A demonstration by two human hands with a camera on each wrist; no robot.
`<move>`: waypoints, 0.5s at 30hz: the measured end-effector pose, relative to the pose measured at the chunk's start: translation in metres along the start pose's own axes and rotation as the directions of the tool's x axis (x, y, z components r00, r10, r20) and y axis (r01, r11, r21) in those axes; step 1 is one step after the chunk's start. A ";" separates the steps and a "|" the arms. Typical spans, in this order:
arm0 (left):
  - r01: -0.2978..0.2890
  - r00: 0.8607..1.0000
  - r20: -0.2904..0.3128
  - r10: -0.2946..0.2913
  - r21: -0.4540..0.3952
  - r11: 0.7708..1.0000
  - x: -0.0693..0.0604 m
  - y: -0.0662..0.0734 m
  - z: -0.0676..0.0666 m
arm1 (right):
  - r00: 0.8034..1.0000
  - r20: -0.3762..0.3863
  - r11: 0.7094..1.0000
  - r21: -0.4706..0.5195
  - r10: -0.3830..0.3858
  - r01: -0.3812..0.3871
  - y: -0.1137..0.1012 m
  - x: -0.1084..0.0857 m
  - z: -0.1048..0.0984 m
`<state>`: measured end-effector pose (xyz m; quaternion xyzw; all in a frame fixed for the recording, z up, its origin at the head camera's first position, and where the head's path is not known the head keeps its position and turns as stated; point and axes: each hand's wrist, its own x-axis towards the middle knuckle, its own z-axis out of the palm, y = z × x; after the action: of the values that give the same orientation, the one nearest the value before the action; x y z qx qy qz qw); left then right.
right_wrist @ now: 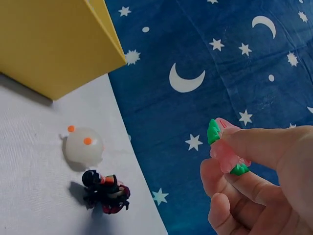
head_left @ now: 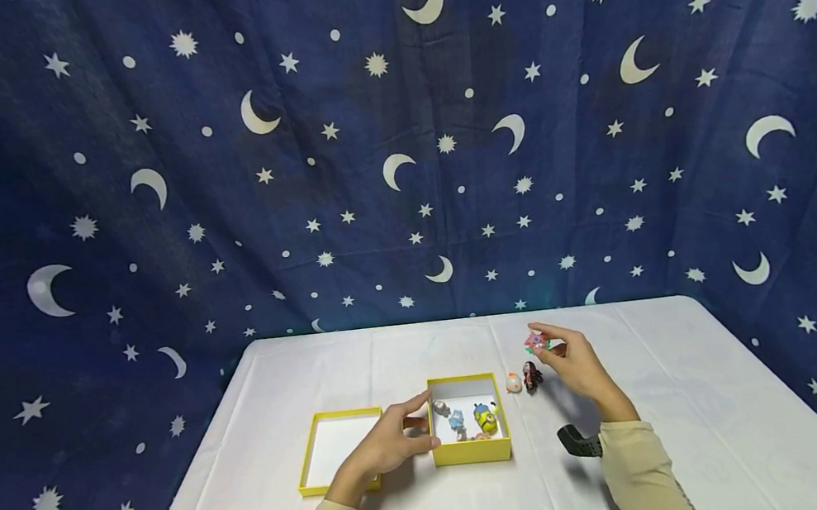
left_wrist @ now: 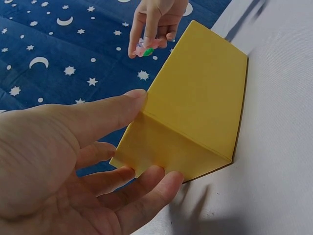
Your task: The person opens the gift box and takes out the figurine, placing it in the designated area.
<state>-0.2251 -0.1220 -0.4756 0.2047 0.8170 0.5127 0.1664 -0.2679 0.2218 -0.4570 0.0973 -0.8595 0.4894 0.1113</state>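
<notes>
In the head view, my right hand (head_left: 579, 366) pinches a small pink toy figure with green parts (head_left: 535, 342) between thumb and fingers, raised above the table. My left hand (head_left: 386, 440) rests its thumb and fingertips against the left side of a yellow box (head_left: 472, 453). Inside that box lie several small toys, among them a yellow-and-blue minion figure (head_left: 486, 420) and a light blue figure (head_left: 457, 420). Right of the box are a round white toy with orange spots (right_wrist: 84, 148) and a dark-haired figurine (right_wrist: 106, 192), close together.
A yellow-rimmed lid (head_left: 340, 453), white inside, lies left of the box, partly behind my left forearm. Everything stands on a white-covered table (head_left: 252, 471). Behind it hangs a dark blue curtain (head_left: 374, 209) with moons and stars.
</notes>
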 end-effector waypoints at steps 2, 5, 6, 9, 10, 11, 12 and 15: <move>0.011 1.000 -0.006 -0.010 0.014 1.000 0.000 0.000 0.000 | 1.000 0.000 1.000 0.006 0.001 -0.001 0.002 0.000 0.000; 0.027 0.999 -0.018 -0.026 0.029 0.999 0.001 -0.001 0.001 | 1.000 0.002 1.000 0.009 0.009 -0.009 0.006 0.000 0.000; 0.032 0.999 -0.021 -0.032 0.031 0.999 0.001 -0.001 0.001 | 1.000 0.001 1.000 0.008 0.013 -0.013 0.007 0.000 0.000; 0.037 0.999 -0.023 -0.036 0.026 0.999 0.001 -0.001 0.002 | 1.000 -0.001 1.000 0.004 0.028 -0.028 0.012 0.000 0.000; 0.035 0.999 -0.023 -0.035 0.026 0.999 0.001 -0.001 0.002 | 0.999 -0.006 0.999 0.002 0.034 -0.034 0.013 0.000 -0.001; 0.034 0.999 -0.024 -0.033 0.024 0.999 0.002 -0.001 0.002 | 0.999 -0.011 0.999 -0.002 0.039 -0.039 0.015 0.001 -0.001; 0.032 0.999 -0.024 -0.031 0.022 0.999 0.002 -0.001 0.002 | 0.999 -0.013 0.999 -0.008 0.042 -0.042 0.016 0.001 -0.002; 0.025 0.999 -0.023 -0.025 0.020 0.999 0.002 0.000 0.002 | 0.998 -0.026 0.998 -0.026 0.052 -0.052 0.021 0.001 -0.003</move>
<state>-0.2257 -0.1200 -0.4764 0.1904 0.8266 0.5044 0.1615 -0.2742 0.2349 -0.4720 0.0671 -0.8667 0.4817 0.1109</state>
